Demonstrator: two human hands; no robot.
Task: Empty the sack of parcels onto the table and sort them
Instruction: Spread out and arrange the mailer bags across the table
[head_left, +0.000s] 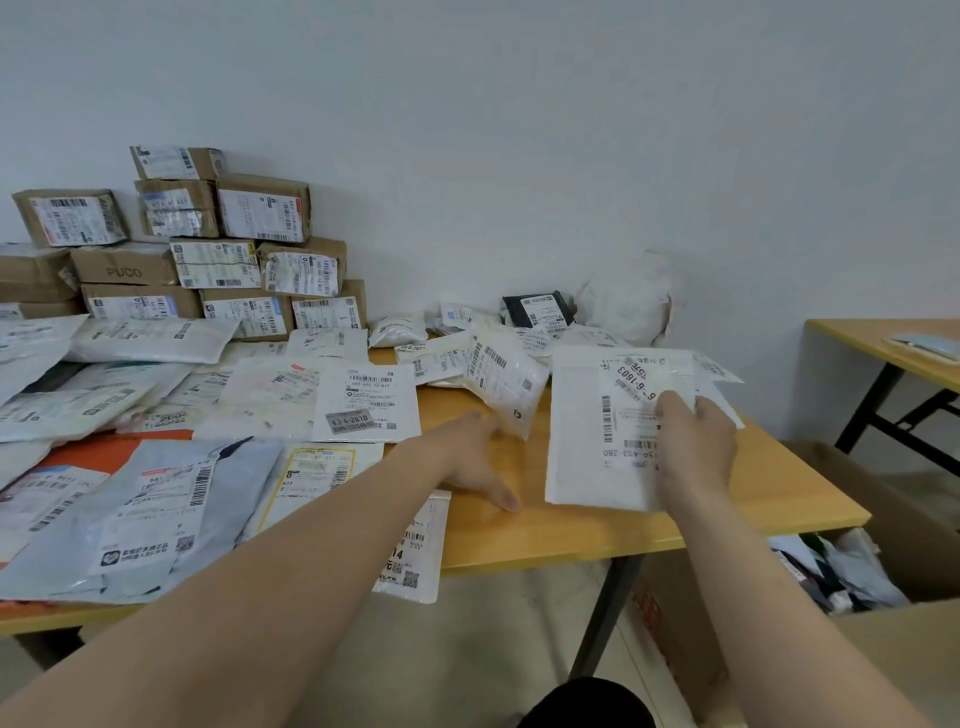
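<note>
The right hand (693, 441) grips a white mailer (576, 426), long axis running away; a pouch (506, 379) lies just beyond the flat, released left hand (470, 457).

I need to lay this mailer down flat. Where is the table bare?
Bare wood lies around the left hand, between the 43-6-2610 mailer and the white mailer the right hand holds. Left and back are crowded.

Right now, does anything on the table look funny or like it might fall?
Yes. One white parcel hangs well over the table's front edge, beside the left hand's forearm, so it might slip off. The top box of the brown stack by the wall sits tilted too.
</note>
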